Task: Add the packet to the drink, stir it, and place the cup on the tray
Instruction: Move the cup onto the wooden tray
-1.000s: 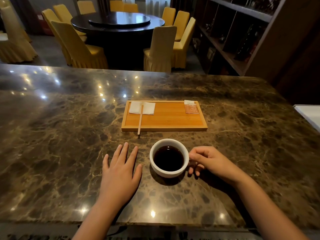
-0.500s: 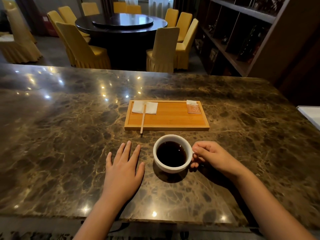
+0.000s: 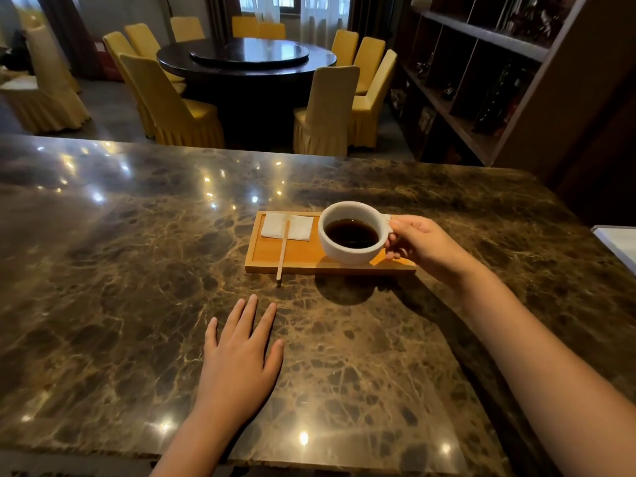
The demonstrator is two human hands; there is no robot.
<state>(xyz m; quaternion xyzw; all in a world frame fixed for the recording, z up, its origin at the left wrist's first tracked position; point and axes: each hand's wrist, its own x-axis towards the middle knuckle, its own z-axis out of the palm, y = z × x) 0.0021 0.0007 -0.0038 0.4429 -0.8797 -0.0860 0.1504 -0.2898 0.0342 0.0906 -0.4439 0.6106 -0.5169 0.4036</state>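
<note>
My right hand grips the handle of a white cup of dark drink and holds it in the air above the right half of the wooden tray. The cup's shadow falls on the marble in front of the tray. On the tray's left end lies a white napkin with a wooden stir stick across it, the stick's tip overhanging the near rim. The packet is hidden behind the cup. My left hand lies flat on the marble, fingers spread, nearer to me than the tray.
The dark marble counter stretches wide to the left and right. A white object sits at the right edge. Beyond the counter stand a round dark table with yellow-covered chairs and a wooden shelf unit at the right.
My right hand has lifted the cup off the marble and carried it forward over the tray. My left hand has stayed flat on the counter.
</note>
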